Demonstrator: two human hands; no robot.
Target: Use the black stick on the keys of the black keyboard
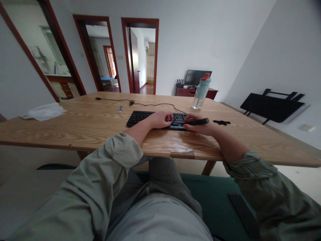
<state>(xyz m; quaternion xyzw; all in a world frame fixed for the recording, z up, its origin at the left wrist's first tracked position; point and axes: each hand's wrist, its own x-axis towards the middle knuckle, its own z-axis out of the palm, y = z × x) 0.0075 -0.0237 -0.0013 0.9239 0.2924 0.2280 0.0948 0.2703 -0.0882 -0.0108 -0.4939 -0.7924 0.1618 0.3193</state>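
A black keyboard point(140, 117) lies near the table's front edge, partly covered by my hands. My left hand point(162, 119) rests on its middle with the fingers curled down against it; the fingertips are partly hidden. In my right hand point(200, 126), at the keyboard's right part, is a slim black pen-shaped tool point(199, 122). Its thicker end points right, and its other end is hidden by my fingers. Right of that hand lies a small cluster of black pieces point(221, 123), too small to name. A small blue-and-white brush-like item point(120, 109) lies behind the keyboard.
The keyboard's cable point(155, 104) runs back left across the wooden table point(95, 127), with a knot in it. A clear water bottle point(200, 92) with a red lid stands at the back right. White tissue or cloth point(45, 111) lies far left. A dark phone-like slab point(244, 216) is on the green seat.
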